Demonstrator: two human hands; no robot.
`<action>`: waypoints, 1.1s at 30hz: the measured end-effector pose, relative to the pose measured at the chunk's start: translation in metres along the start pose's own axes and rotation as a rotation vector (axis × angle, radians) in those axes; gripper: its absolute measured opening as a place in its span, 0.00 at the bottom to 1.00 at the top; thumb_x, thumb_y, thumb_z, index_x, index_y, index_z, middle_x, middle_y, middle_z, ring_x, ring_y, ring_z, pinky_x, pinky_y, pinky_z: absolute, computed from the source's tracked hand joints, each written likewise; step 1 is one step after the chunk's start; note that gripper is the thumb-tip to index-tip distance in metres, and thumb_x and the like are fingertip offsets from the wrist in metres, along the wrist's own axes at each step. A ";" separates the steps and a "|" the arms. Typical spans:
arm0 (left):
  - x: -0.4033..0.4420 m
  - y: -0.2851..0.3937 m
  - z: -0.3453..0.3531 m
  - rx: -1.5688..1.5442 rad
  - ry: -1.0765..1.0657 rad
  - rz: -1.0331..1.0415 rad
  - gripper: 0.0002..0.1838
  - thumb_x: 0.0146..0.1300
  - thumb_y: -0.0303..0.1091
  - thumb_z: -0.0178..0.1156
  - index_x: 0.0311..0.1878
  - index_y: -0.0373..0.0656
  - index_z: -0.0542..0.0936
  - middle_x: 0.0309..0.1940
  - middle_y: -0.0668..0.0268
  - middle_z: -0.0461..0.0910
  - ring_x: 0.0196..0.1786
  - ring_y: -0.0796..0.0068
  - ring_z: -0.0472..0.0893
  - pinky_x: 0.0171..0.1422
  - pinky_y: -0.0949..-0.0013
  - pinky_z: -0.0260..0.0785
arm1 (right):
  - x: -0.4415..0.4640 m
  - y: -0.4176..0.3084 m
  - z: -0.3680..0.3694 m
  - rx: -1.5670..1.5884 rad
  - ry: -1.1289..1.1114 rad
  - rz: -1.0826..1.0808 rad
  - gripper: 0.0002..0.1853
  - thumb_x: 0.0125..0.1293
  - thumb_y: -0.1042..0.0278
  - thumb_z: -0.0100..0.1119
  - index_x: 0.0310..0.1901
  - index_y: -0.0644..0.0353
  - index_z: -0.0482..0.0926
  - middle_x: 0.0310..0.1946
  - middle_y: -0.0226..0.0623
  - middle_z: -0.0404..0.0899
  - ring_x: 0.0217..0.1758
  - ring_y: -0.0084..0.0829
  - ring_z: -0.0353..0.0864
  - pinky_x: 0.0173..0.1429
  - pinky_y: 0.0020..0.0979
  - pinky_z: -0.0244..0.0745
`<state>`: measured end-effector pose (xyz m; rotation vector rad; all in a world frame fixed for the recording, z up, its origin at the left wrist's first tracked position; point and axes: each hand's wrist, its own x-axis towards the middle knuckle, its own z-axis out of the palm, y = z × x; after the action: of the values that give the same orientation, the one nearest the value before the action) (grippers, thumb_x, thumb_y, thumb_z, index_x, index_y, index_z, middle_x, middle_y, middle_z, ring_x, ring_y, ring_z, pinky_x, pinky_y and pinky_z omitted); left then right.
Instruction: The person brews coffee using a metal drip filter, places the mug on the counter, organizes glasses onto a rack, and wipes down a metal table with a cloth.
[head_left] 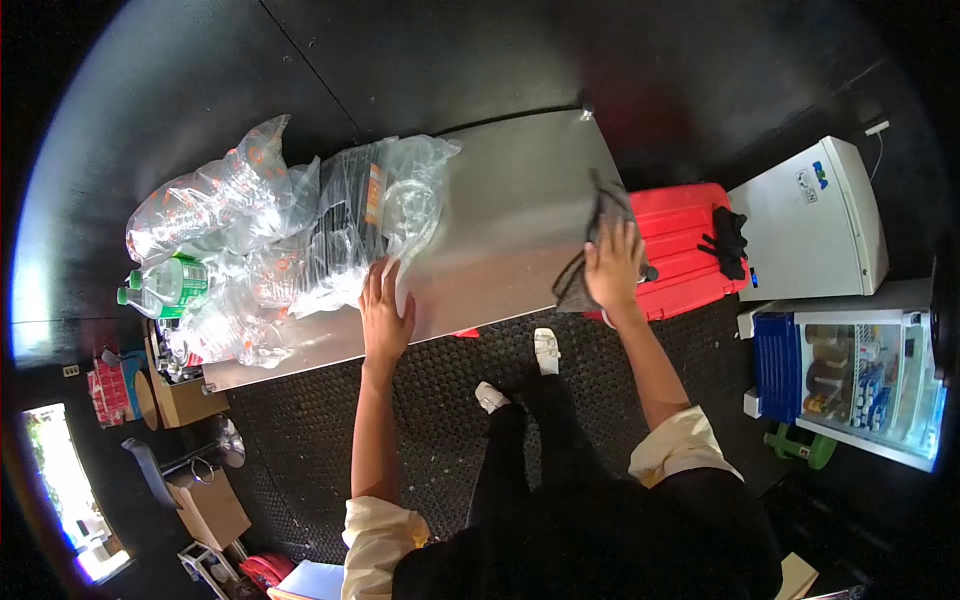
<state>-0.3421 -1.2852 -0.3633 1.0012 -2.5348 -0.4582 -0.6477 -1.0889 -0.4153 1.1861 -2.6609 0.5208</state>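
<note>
My left hand (385, 312) lies with fingers stretched out at the front edge of a metal table (500, 210). Its fingertips touch or nearly touch a clear plastic bag (415, 190) of dark stacked items. Toward the table's right end, my right hand (613, 268) is spread flat over a dark, thin cloth with straps (576, 290). Part of that cloth hangs past the table edge, and the hand hides some of it. More clear bags (215, 205) with orange print pile up at the left, beside green-labelled plastic bottles (185, 283).
A red cooler-like box (680, 235) with black straps stands against the table's right end. Beyond it are a white fridge (815, 225) and a glass-topped freezer (865, 375). Cardboard boxes (210, 508) sit at the lower left, on or near the dark textured floor (290, 440).
</note>
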 end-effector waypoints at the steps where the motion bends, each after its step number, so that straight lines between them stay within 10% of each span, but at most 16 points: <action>1: 0.001 0.006 0.000 -0.003 0.005 -0.003 0.31 0.57 0.28 0.60 0.66 0.43 0.66 0.68 0.57 0.62 0.71 0.52 0.59 0.73 0.50 0.52 | 0.002 0.000 0.003 -0.002 0.002 -0.006 0.30 0.68 0.52 0.49 0.67 0.60 0.64 0.71 0.52 0.56 0.76 0.55 0.48 0.71 0.66 0.40; 4: 0.006 0.028 0.002 -0.004 0.093 -0.033 0.29 0.58 0.29 0.60 0.65 0.42 0.67 0.67 0.56 0.62 0.71 0.50 0.58 0.73 0.48 0.50 | -0.001 -0.039 -0.003 -0.225 -0.151 0.024 0.31 0.68 0.51 0.48 0.68 0.60 0.63 0.71 0.54 0.55 0.75 0.61 0.47 0.73 0.63 0.40; 9: 0.016 0.060 0.010 -0.023 0.219 -0.009 0.26 0.59 0.27 0.59 0.63 0.40 0.70 0.66 0.54 0.64 0.72 0.48 0.58 0.73 0.46 0.49 | 0.010 -0.093 0.017 0.313 -0.265 -0.704 0.29 0.67 0.50 0.49 0.64 0.58 0.68 0.71 0.52 0.55 0.75 0.55 0.51 0.72 0.64 0.43; 21: 0.051 0.090 0.044 -0.200 0.212 0.035 0.22 0.56 0.21 0.58 0.56 0.39 0.73 0.59 0.53 0.71 0.68 0.47 0.64 0.70 0.47 0.56 | 0.175 -0.068 0.094 0.087 -0.026 -0.199 0.33 0.65 0.43 0.45 0.68 0.54 0.65 0.72 0.46 0.55 0.76 0.49 0.49 0.74 0.61 0.40; 33: 0.009 0.066 0.027 -0.244 0.205 -0.029 0.24 0.58 0.22 0.57 0.60 0.35 0.70 0.62 0.49 0.68 0.69 0.47 0.64 0.72 0.50 0.55 | 0.067 0.017 0.038 -0.085 0.118 0.263 0.33 0.65 0.46 0.50 0.66 0.60 0.65 0.69 0.57 0.58 0.72 0.58 0.55 0.70 0.60 0.52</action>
<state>-0.3986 -1.2417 -0.3565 0.9426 -2.2234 -0.6222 -0.7064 -1.1388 -0.4338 0.7624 -2.7203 0.4936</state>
